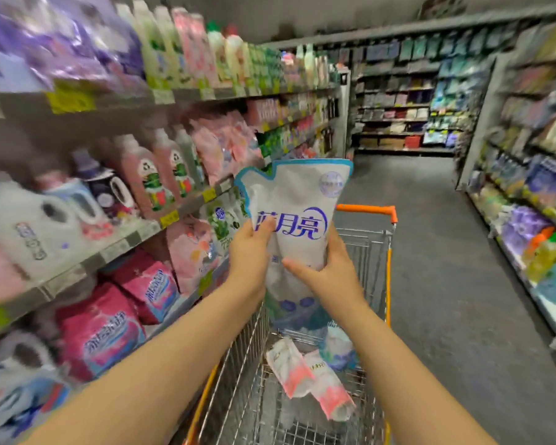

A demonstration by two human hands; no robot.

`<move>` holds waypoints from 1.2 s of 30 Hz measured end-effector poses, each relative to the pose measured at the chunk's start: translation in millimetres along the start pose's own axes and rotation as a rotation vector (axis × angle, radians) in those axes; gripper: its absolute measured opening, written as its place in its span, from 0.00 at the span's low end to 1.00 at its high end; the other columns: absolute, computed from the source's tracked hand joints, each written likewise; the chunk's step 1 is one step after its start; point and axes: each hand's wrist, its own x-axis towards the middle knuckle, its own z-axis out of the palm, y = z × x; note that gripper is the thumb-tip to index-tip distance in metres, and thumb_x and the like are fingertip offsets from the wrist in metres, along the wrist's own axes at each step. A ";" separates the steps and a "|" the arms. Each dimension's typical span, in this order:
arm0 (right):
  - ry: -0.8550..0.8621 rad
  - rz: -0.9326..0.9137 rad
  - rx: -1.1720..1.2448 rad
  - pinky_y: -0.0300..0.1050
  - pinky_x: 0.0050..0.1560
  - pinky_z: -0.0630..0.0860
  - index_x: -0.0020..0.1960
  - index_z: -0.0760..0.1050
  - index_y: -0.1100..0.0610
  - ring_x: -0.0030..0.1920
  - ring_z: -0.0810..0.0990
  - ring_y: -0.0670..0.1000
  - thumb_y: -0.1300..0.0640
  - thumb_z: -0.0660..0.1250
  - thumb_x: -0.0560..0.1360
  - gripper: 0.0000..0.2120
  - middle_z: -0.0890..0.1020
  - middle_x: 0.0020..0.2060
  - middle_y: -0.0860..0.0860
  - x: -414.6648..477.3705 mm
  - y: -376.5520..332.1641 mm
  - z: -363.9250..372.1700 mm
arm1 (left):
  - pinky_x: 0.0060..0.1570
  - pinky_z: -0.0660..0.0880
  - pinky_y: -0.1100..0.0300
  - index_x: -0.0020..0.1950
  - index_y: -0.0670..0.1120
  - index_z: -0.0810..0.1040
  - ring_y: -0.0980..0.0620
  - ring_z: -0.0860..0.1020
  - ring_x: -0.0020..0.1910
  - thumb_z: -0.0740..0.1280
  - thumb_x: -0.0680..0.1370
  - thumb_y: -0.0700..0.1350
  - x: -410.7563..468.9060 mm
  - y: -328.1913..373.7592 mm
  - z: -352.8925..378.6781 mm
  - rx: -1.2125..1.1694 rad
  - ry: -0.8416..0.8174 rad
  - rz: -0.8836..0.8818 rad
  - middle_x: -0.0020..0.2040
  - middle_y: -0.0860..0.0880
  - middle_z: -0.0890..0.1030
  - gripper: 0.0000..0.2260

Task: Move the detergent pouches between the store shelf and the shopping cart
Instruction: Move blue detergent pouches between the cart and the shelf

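Two bare forearms are seen nearest, reaching forward. The left hand is clasped round the left edge of a detergent pouch, thumb laid on its front. The right hand is wrapped round the pouch's lower right side, thumb across the front.

The store shelf fills the left side in grey tiers. It is stocked with white handled jugs, tall pink bottles and glossy pink bags whose print is blurred. Further shelving is ranged along the right of a dark speckled floor.

The shopping cart, a silver wire basket with orange rim and handle, is parked just beside the store shelf.

The detergent pouch is held upright above the cart basket. It is soft, creased white film with a blue-trimmed top and a notched corner. Blue characters 蓝月亮 are printed across it, the first partly covered by the left thumb. A round seal near its top right cannot be read.

Two crumpled pink-and-white pouches are lying on the cart's wire floor, with a pale blue-and-white pouch just beside them.

Yellow price tags are fixed to the shelf edges, their print illegible.
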 end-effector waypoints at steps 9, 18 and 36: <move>-0.028 -0.273 0.199 0.42 0.63 0.71 0.68 0.57 0.33 0.64 0.73 0.43 0.45 0.76 0.59 0.44 0.71 0.66 0.41 -21.5 -159.4 117.0 | 0.42 0.78 0.61 0.48 0.46 0.77 0.52 0.80 0.39 0.61 0.80 0.41 -29.5 164.7 -147.5 0.011 0.116 0.157 0.41 0.49 0.80 0.05; -0.158 -0.311 0.683 0.35 0.49 0.77 0.70 0.64 0.54 0.50 0.81 0.39 0.63 0.78 0.64 0.39 0.81 0.53 0.43 -61.7 -324.7 323.1 | 0.46 0.78 0.53 0.40 0.47 0.76 0.49 0.80 0.40 0.63 0.79 0.44 -71.2 332.9 -362.9 0.335 0.262 0.482 0.40 0.46 0.81 0.08; -0.511 -0.555 1.003 0.47 0.58 0.77 0.69 0.65 0.54 0.53 0.80 0.46 0.53 0.79 0.61 0.40 0.80 0.56 0.48 -22.2 -546.5 590.6 | 0.55 0.77 0.56 0.56 0.56 0.71 0.53 0.81 0.51 0.71 0.69 0.52 -42.6 510.7 -606.2 0.851 0.590 0.742 0.53 0.52 0.81 0.17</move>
